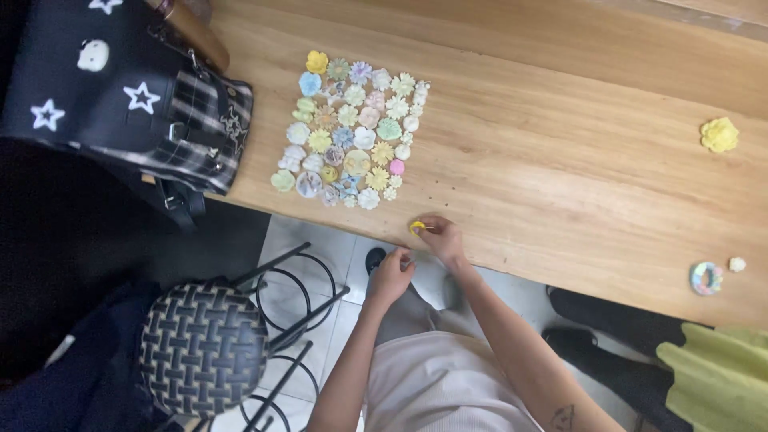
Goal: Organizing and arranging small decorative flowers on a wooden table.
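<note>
The right hand rested at the near edge of the wooden table, its fingers pinched together on a small yellow piece. That piece sat at the table edge, at roughly 5 o'clock from the block of flower pieces. The left hand hovered just off the edge, at 7 o'clock from the right hand, fingers curled loosely together; whether it held anything could not be determined.

Progress, as judged from the layout: the block was already filled with many pastel flower-shaped pieces set in close rows. Three pieces lay well apart from it: a large yellow flower at 3 o'clock, and a multicoloured ring with a small white piece beside it at 4 o'clock. These, plus the pinched piece, appeared to remain unplaced.

The surface was pale, light-grained wood. A black star-printed bag occupied the 9 o'clock end. Below the edge were white floor tiles and a woven-seat stool.
</note>
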